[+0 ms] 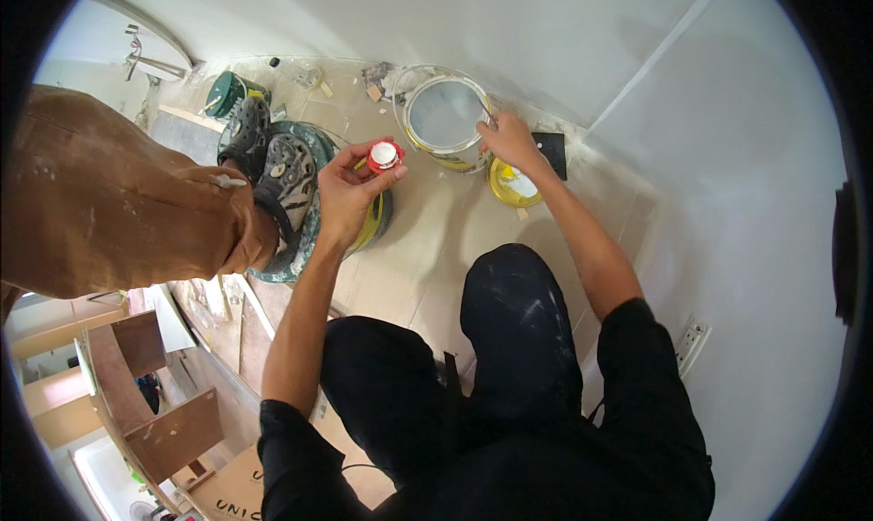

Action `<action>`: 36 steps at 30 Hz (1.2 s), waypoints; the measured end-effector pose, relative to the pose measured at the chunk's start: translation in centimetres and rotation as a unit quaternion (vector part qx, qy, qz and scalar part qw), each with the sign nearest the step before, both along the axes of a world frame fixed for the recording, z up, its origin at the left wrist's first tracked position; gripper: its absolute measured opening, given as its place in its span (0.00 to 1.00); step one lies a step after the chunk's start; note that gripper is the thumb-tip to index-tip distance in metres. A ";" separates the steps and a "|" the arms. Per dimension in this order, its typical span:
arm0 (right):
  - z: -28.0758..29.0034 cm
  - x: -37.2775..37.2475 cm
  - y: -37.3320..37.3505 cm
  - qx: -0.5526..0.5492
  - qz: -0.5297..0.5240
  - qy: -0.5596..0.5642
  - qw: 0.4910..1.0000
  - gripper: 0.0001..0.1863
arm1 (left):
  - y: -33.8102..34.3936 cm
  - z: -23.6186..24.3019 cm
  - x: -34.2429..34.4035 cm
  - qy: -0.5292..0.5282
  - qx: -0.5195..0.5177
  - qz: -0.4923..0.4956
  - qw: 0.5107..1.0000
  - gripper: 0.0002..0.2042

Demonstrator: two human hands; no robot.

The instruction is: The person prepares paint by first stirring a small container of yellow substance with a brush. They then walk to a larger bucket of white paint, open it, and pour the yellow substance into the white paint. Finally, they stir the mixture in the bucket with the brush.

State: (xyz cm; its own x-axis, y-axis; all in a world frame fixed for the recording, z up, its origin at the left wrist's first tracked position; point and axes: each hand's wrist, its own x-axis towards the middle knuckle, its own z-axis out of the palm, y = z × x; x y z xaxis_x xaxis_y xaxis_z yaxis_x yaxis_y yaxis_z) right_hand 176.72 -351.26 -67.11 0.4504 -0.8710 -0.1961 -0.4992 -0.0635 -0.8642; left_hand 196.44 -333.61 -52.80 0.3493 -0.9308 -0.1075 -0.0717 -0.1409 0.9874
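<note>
My left hand (346,195) pinches a small red cap (374,164) by its sides, white stuff showing in its round opening. To its right stands an open bucket (461,164) with a wire handle, holding pale grey-white paint (444,114). My right hand (511,142) is closed at the bucket's right rim, gripping a thin tool (488,112) whose tip points over the paint. Most of that tool is hidden by my fingers, so its kind is unclear. Just below this hand a yellow lid (496,181) smeared with white lies on the floor.
Left of me another person in brown trousers (136,198) and grey clogs (289,171) stands on a large green bucket (320,144). A small green pail (224,95) sits behind. White walls (718,185) rise ahead and right; a socket (693,346) is low right. Wooden shelving (177,430) is lower left.
</note>
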 end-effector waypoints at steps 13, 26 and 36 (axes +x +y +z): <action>13.5 -1.2 3.1 -0.039 -0.177 -0.183 0.966 0.21 | -11.2 -2.3 4.1 -0.378 0.088 -0.198 0.900 0.20; 10.8 -6.0 3.6 -0.043 -0.246 -0.237 0.939 0.16 | -17.1 -8.1 4.2 -0.508 0.068 -0.363 0.778 0.25; 7.8 -2.3 -1.2 -0.051 -0.098 -0.250 0.962 0.13 | -16.4 -7.3 3.7 -0.388 0.131 -0.295 0.863 0.21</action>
State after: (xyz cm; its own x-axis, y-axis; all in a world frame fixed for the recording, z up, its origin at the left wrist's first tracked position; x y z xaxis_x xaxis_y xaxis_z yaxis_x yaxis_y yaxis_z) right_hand 174.42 -352.45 -59.31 0.2909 -0.9521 0.0937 -0.0332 -0.1080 -0.9936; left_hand 200.12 -350.04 -60.15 -0.1156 -0.9507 -0.2879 -0.8334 -0.0648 0.5488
